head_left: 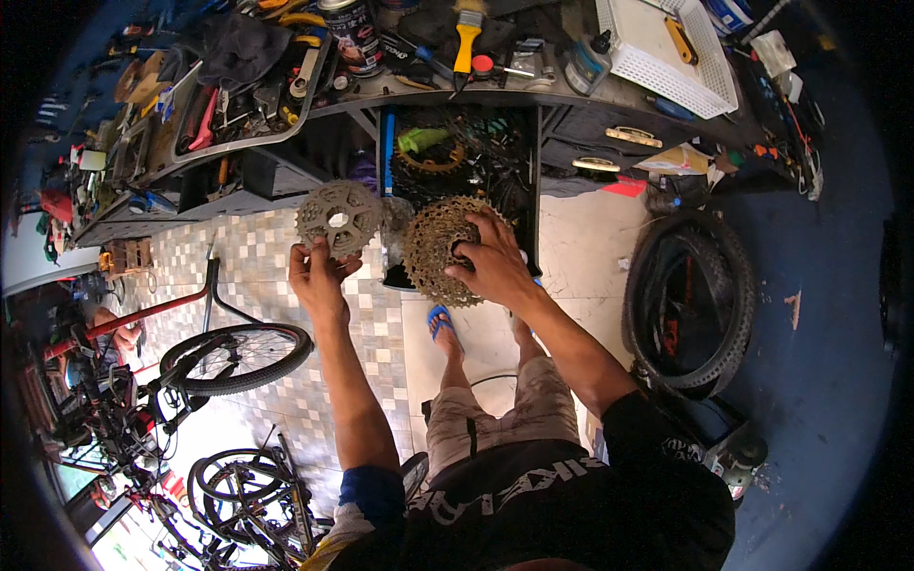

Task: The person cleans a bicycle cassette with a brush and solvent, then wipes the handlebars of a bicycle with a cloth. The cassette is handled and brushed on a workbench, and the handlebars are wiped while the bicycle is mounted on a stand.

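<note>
Two cassettes | left hand [317,276] pinches grey cassette [339,217] | right hand [492,264] clasps rusty cassette [440,249] | tiled floor [267,276]

The left hand [317,276] is pinching a dull grey metal cog cluster [339,217], its teeth looking matt and worn. The right hand [492,265] is gripping a larger cassette [440,249] of brownish, rusty-looking rough metal. Along the workbench's far edge a white plastic basket [666,52] is showing a smooth lattice, and a brush [466,38] with a glossy yellow plastic handle is lying near a shiny metal can [354,33]. Below, the floor tiles [257,276] are gleaming faintly beside a matt black rubber tyre [687,300].
</note>
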A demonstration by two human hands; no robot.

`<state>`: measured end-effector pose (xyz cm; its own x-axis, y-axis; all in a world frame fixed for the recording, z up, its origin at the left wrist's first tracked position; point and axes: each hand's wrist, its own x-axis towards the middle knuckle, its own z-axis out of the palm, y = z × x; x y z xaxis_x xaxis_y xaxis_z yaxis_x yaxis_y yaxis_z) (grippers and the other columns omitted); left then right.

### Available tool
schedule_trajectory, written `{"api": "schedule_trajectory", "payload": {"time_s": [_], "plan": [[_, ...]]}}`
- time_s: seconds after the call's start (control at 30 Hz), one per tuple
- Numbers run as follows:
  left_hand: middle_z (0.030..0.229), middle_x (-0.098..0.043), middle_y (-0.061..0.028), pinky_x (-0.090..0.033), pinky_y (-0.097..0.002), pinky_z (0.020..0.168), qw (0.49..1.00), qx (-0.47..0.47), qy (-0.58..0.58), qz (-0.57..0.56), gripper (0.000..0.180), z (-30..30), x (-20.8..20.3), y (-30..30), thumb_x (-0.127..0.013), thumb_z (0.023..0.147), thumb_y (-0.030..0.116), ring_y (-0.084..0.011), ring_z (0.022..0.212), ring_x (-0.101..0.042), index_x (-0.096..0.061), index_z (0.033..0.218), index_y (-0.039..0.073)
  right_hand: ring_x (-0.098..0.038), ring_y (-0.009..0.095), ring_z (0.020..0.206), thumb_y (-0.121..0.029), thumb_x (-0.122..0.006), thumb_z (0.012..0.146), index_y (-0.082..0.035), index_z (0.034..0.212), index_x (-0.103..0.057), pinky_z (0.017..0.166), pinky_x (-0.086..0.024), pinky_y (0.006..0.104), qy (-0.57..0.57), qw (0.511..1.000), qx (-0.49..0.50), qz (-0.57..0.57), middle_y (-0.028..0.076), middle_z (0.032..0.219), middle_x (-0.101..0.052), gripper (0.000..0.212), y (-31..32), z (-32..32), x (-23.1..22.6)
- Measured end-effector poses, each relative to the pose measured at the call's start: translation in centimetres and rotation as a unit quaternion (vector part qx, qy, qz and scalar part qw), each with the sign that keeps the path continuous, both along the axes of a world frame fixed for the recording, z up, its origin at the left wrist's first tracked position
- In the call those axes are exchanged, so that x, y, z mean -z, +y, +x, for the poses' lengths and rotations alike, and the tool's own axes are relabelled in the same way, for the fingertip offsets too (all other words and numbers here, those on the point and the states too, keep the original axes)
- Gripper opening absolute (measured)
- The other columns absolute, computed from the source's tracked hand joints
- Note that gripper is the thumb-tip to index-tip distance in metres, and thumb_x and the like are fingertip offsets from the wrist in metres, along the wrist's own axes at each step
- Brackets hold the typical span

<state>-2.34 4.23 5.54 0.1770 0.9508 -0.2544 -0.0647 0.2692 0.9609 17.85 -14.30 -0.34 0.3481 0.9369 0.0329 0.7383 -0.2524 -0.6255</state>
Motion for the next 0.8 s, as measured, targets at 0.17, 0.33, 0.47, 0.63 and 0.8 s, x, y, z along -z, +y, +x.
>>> {"api": "schedule_trajectory", "payload": {"time_s": [0.17, 0.33, 0.47, 0.63, 0.8], "plan": [[0.098, -0.073, -0.0129, -0.065, -0.0361, 0.060, 1.000, 0.008, -0.015, 0.012, 0.019, -1.5, -2.3, -0.5, -0.067, 0.102, 0.023, -0.0255, 0.074, -0.075, -0.056, 0.102, 0.008, -0.033, 0.043, 0.147, -0.030, -0.083, 0.088, -0.007, 0.098, -0.075, 0.118, -0.032, 0.0526, 0.062, 0.998, 0.022, 0.024, 0.015, 0.138, -0.048, 0.026, -0.2, 0.3, 0.9], [0.097, -0.073, -0.0132, -0.066, -0.0344, 0.060, 0.999, -0.011, -0.045, 0.000, 0.022, -3.0, -3.1, -1.7, -0.066, 0.104, 0.021, -0.0243, 0.078, -0.075, -0.050, 0.098, 0.009, -0.046, 0.031, 0.136, -0.017, -0.081, 0.090, -0.005, 0.099, -0.073, 0.112, -0.040, 0.0398, 0.287, 0.953, 0.093, 0.027, 0.012, 0.135, -0.050, 0.017, -2.0, 2.3, -1.8], [0.097, -0.072, -0.0137, -0.065, -0.0343, 0.059, 0.999, -0.036, -0.027, -0.016, 0.021, -4.6, -2.8, -2.5, -0.067, 0.104, 0.021, -0.0246, 0.077, -0.075, -0.051, 0.098, 0.008, -0.052, 0.029, 0.128, -0.025, -0.080, 0.093, -0.006, 0.103, -0.072, 0.102, -0.048, 0.0382, 0.355, 0.919, 0.146, 0.087, 0.012, 0.133, -0.053, 0.023, -2.4, 3.6, -5.0], [0.093, -0.073, -0.0140, -0.064, -0.0336, 0.058, 0.999, -0.029, -0.009, -0.024, 0.021, -5.3, -0.9, -3.1, -0.068, 0.103, 0.022, -0.0242, 0.074, -0.075, -0.053, 0.100, 0.007, -0.056, 0.034, 0.121, -0.028, -0.080, 0.091, -0.003, 0.102, -0.071, 0.097, -0.049, 0.0456, 0.080, 0.962, 0.185, 0.183, 0.018, 0.123, -0.054, 0.028, 3.1, 6.3, -3.5], [0.094, -0.073, -0.0140, -0.064, -0.0333, 0.059, 0.999, 0.015, -0.011, -0.037, 0.020, -3.9, -0.5, -4.4, -0.066, 0.104, 0.023, -0.0228, 0.076, -0.076, -0.054, 0.101, 0.008, -0.057, 0.037, 0.117, -0.031, -0.075, 0.095, -0.004, 0.104, -0.076, 0.099, -0.048, 0.0466, -0.075, 0.950, 0.296, 0.060, 0.017, 0.119, -0.057, 0.028, 9.4, 8.2, 0.7]]}}
